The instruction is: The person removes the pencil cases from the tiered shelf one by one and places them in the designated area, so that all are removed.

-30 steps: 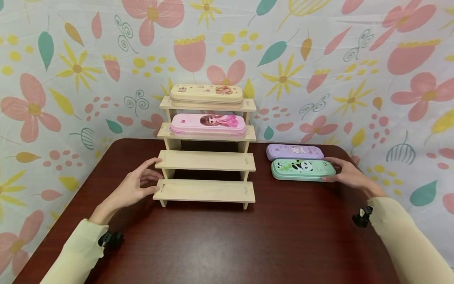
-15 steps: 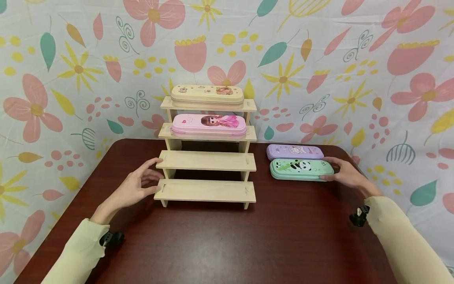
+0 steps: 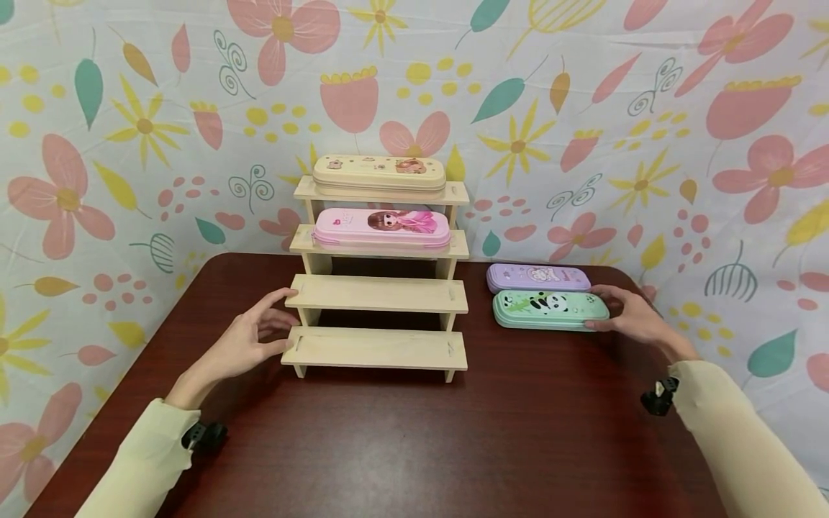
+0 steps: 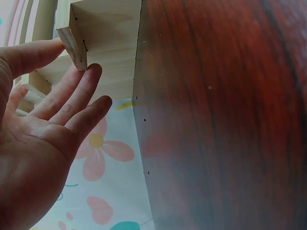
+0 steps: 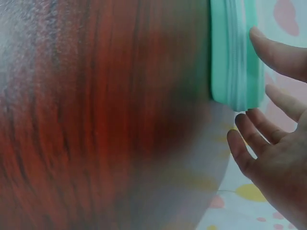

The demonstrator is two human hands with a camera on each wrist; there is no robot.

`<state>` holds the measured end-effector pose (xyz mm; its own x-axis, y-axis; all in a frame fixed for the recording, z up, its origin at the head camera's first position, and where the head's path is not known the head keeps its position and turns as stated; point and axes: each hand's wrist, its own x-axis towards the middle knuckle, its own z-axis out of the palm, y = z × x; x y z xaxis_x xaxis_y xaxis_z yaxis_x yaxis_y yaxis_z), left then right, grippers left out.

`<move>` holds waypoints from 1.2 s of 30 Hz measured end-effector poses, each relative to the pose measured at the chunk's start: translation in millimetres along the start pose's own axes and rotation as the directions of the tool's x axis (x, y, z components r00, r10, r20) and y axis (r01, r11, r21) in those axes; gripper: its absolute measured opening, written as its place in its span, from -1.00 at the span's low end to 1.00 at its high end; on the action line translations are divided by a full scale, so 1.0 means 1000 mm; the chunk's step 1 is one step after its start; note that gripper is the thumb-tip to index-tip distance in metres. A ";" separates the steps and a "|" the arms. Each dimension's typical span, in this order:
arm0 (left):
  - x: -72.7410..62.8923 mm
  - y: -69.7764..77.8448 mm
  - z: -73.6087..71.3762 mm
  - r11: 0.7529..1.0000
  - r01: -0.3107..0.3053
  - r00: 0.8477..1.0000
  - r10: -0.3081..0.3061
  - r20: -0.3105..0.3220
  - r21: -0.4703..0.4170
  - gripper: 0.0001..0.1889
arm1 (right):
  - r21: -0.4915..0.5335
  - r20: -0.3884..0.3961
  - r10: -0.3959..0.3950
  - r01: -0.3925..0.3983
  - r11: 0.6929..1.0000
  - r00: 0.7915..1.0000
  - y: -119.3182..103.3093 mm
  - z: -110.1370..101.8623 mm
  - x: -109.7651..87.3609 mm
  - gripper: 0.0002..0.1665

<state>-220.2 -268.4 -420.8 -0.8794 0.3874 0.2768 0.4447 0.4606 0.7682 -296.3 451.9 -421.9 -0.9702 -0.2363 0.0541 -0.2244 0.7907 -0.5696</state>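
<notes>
My right hand [image 3: 631, 313] grips the right end of a mint-green pencil case [image 3: 550, 309] with a panda on its lid, thumb at the near edge and index finger at the far corner. In the right wrist view, the thumb [image 5: 283, 57] lies against the case's side and the other fingers spread past its end. At the left, my left hand [image 3: 249, 338] touches the ends of the two lower boards of a stepped wooden stand [image 3: 376, 347] with extended fingertips. A lilac pencil case [image 3: 537, 275] lies directly behind the green one.
A cream pencil case [image 3: 378, 175] sits on the stand's top tier, and a pink pencil case [image 3: 382, 228] with a doll picture on the tier below. Everything stands on a dark red-brown table [image 3: 414, 446]. A flowered cloth [image 3: 518, 93] hangs behind.
The green pencil case and right hand have shifted slightly left since a second ago, then stayed nearly still. My left hand keeps its place at the stand.
</notes>
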 end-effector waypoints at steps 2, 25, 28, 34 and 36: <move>0.000 0.000 0.000 1.000 -0.003 1.000 0.003 -0.001 0.005 -0.10 | -0.006 -0.011 0.003 -0.003 1.000 1.000 -0.005 -0.003 -0.002 -0.04; -0.003 0.002 -0.001 1.000 0.012 1.000 -0.012 0.000 -0.001 -0.10 | 0.036 -0.050 -0.216 0.218 0.975 0.975 -0.140 0.001 0.018 -0.09; -0.003 0.003 -0.001 1.000 0.006 1.000 -0.006 -0.001 -0.014 -0.11 | 0.056 -0.049 -0.226 0.228 0.972 0.973 -0.158 0.006 0.025 -0.09; -0.003 0.004 0.001 0.999 0.001 1.000 -0.002 -0.013 -0.046 -0.18 | 0.086 -0.033 -0.286 0.287 0.954 0.958 -0.188 0.015 0.036 -0.06; -0.002 0.003 0.002 0.998 0.007 1.000 -0.008 -0.028 -0.055 -0.23 | 0.097 -0.026 -0.302 0.303 0.948 0.953 -0.196 0.019 0.040 -0.07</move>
<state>-216.9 -266.5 -420.0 -0.8874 0.3608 0.2868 0.4289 0.4184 0.8006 -289.4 277.2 -323.9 -0.8594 -0.4491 0.2445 -0.4975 0.6235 -0.6032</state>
